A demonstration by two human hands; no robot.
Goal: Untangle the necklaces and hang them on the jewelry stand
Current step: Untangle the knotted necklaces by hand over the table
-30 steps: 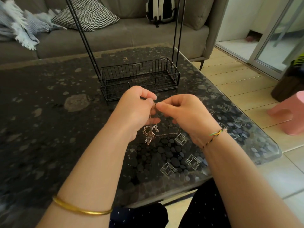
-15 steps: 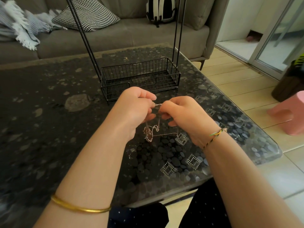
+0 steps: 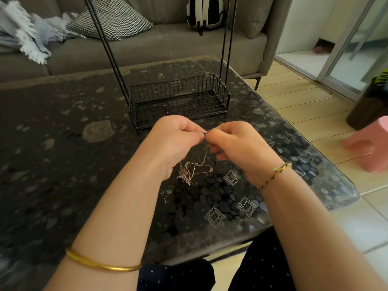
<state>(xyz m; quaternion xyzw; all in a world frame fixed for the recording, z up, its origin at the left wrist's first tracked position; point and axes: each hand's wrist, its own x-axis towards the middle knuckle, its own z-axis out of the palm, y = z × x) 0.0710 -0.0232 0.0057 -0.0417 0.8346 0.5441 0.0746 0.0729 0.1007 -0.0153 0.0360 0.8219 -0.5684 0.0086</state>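
A tangle of thin rose-gold and silver necklaces (image 3: 194,170) hangs between my two hands, its lower clump with a small pendant resting on the dark glass table (image 3: 63,164). My left hand (image 3: 174,139) and my right hand (image 3: 237,143) pinch the same short stretch of chain, fingertips almost touching, a little in front of the jewelry stand. The black wire jewelry stand (image 3: 178,101) has a basket base and thin uprights rising out of view; its top is hidden. No necklace shows on the visible part of the stand.
The table's right edge and rounded near corner (image 3: 346,196) lie close to my right arm. Behind the table stands a grey sofa (image 3: 147,51) with a patterned cushion, a blanket and a striped backpack. A pink stool (image 3: 371,148) sits on the tiled floor at right.
The chain clump has dropped from hanging below my fingers to spreading on the table. Both hands stay pinched together in the same place.
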